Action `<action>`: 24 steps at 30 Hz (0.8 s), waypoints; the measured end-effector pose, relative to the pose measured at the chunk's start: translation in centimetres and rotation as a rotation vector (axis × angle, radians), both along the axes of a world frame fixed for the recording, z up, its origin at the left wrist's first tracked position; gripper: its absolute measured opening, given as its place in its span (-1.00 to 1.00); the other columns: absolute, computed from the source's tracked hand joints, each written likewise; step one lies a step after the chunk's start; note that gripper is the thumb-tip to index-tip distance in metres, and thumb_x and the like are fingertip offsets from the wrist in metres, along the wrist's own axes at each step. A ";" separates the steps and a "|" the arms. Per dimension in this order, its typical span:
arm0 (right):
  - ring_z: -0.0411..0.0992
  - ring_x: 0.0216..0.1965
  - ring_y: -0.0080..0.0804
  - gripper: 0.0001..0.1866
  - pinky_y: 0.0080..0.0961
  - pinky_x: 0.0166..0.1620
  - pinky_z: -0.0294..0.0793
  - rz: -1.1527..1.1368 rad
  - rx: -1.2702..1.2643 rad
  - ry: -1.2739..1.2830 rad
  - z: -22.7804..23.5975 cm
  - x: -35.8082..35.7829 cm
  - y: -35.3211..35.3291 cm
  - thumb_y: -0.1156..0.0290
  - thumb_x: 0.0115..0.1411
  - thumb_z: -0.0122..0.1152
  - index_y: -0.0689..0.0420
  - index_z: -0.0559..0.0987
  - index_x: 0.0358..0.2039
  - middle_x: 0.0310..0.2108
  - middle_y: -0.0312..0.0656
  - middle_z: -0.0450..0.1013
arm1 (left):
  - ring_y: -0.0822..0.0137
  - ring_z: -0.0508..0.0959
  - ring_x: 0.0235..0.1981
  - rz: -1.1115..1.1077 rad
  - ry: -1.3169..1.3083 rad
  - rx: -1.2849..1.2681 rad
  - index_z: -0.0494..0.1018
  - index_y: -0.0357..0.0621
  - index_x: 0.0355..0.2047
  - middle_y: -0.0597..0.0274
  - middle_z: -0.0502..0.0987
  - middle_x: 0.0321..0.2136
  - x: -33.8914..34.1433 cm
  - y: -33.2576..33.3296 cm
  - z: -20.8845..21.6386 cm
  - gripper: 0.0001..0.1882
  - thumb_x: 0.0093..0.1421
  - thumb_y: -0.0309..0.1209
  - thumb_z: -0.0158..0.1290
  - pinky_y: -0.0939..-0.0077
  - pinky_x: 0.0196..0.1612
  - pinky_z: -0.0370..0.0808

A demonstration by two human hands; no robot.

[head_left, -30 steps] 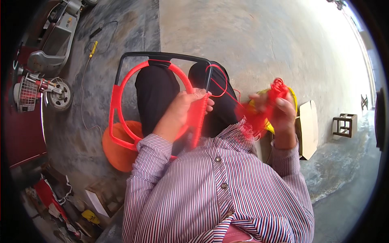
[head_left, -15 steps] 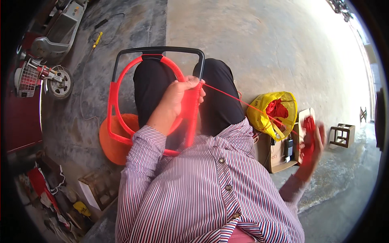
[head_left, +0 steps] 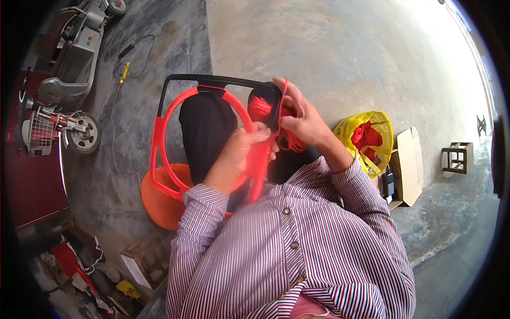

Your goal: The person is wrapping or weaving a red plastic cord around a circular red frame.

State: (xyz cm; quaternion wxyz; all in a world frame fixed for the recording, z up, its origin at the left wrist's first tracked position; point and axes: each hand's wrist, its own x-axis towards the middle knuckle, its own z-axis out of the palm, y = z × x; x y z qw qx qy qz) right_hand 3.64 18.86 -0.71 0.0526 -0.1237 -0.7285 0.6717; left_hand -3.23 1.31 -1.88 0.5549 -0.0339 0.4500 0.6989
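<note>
A black rounded frame (head_left: 228, 81) with a red inner ring (head_left: 172, 114) stands over my lap, its left and lower sides covered in red. Red yarn is wound closely along the lower part of the right side bar (head_left: 260, 166). My left hand (head_left: 245, 148) is closed on that bar at the upper end of the winding. Beside the bar's bare black top, my right hand (head_left: 306, 121) has its fingers bent around red yarn (head_left: 292, 139). Part of the yarn bundle shows inside the frame, left of the bar. A strand rises past the right fingertips.
At the right stand a yellow bag (head_left: 345, 137) with red yarn in it, an open cardboard box (head_left: 409, 169) and a small wooden stool (head_left: 459, 158). An orange round seat (head_left: 159, 210) is at my left. A scooter (head_left: 79, 58) and a wheeled cart with a basket (head_left: 40, 132) stand farther left.
My right hand has come in from the far right with the yarn bundle to the frame's right bar. The long taut strand has shortened. My left hand stays on the bar.
</note>
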 end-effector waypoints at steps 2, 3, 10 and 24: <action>0.45 -0.24 -0.42 -0.47 -0.45 -0.13 0.44 -0.091 -0.309 0.074 -0.2 -1.2 -0.3 0.63 0.05 0.05 0.13 0.40 0.11 -0.30 -0.19 0.49 | 0.18 0.58 -0.59 0.003 -0.023 0.004 0.43 -0.19 -0.33 -0.03 0.56 -0.54 0.2 0.3 0.3 -0.85 0.19 -0.38 0.11 0.41 -0.48 0.55; 0.42 -0.23 -0.48 -0.50 -0.49 -0.11 0.42 -0.038 -0.326 0.076 -0.9 -1.6 -0.3 0.60 0.09 0.09 0.13 0.42 0.10 -0.25 -0.23 0.47 | 0.18 0.59 -0.58 0.002 -0.028 0.007 0.43 -0.18 -0.33 -0.04 0.56 -0.53 0.1 0.4 0.1 -0.86 0.17 -0.39 0.12 0.40 -0.48 0.55; 0.48 -0.12 -0.30 -0.67 -0.44 -0.06 0.45 -0.170 0.372 0.295 1.3 -0.4 1.6 0.40 0.12 0.27 0.19 0.55 -0.08 -0.14 -0.12 0.49 | 0.18 0.58 -0.58 -0.013 -0.006 0.038 0.43 -0.20 -0.34 -0.03 0.56 -0.52 -0.1 0.2 0.0 -0.85 0.18 -0.39 0.11 0.39 -0.48 0.56; 0.20 -0.69 -0.55 -0.68 -0.49 -0.46 0.37 -0.025 -1.109 0.324 -2.0 16.7 8.0 0.28 0.21 0.02 0.19 0.43 -0.08 -0.64 -0.36 0.25 | 0.25 0.55 -0.63 0.140 0.023 -0.010 0.43 -0.19 -0.35 0.07 0.55 -0.57 -1.2 -1.2 0.5 -0.84 0.19 -0.34 0.07 0.42 -0.49 0.52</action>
